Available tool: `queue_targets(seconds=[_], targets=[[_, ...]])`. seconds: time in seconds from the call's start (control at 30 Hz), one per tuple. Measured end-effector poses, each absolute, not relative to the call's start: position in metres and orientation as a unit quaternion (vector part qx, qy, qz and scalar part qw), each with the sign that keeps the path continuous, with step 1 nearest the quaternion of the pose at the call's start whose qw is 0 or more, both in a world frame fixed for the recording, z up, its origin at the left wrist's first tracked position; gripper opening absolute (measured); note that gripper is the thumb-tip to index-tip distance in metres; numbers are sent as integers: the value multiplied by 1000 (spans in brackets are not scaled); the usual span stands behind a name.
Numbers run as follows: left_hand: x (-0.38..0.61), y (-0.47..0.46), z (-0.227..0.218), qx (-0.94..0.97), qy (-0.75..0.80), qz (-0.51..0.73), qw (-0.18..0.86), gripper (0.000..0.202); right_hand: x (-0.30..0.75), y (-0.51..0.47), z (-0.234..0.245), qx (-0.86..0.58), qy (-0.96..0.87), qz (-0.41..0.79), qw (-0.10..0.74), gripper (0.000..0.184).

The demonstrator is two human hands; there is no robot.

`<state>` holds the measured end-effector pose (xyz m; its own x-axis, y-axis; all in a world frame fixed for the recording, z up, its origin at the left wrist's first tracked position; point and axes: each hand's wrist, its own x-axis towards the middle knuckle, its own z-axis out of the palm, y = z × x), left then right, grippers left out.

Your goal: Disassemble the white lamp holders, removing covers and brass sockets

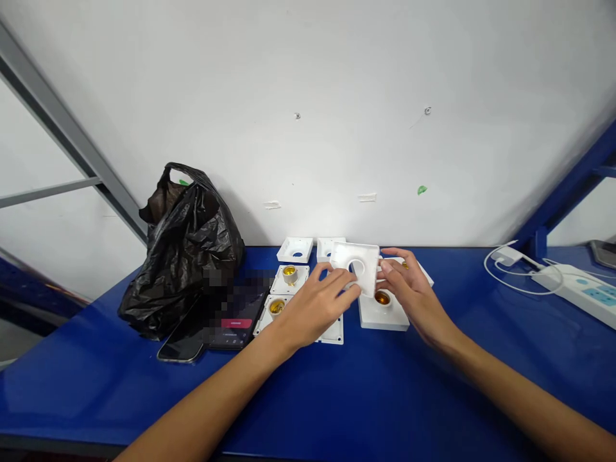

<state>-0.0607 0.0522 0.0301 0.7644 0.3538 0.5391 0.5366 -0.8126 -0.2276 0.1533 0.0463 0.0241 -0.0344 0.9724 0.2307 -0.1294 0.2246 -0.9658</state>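
Observation:
A white square cover plate (359, 264) with a round hole is held tilted above the blue table (337, 398). My left hand (315, 308) grips its left edge and my right hand (409, 289) grips its right edge, fingers closed on it. Just below it sits a white square lamp-socket base (382, 312) with a brass socket. Two more socket bases (290, 277) (275, 309) lie to the left, and empty white covers (295, 249) lie near the wall.
A black plastic bag (185, 250) stands at the left, with two phones (212, 327) lying in front of it. A white power strip (580, 292) with a charger and cable (505, 256) lies at the right. A white wall rises behind.

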Motion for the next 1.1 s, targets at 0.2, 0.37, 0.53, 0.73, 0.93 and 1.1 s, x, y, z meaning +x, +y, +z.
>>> queue_targets(seconds=[0.2, 0.37, 0.53, 0.73, 0.93, 1.1], targets=[[-59, 48, 31, -914, -228, -303, 144, 17, 156, 48, 28, -396, -476, 526, 584, 47], [-60, 49, 39, -866, -273, -412, 80, 21, 157, 48, 33, -398, -430, 549, 596, 42], [-70, 56, 41, -853, -308, -418, -53, 44, 161, 50, 32, -404, -437, 517, 616, 38], [-72, 63, 36, -801, -347, -395, -286, 98, 161, 49, 32, -383, -449, 551, 590, 36], [-66, 60, 39, -774, -323, -412, -357, 71, 159, 44, 31, -347, -477, 588, 553, 30], [-65, 56, 39, -765, -331, -402, -379, 93, 159, 44, 29, -358, -447, 602, 556, 29]])
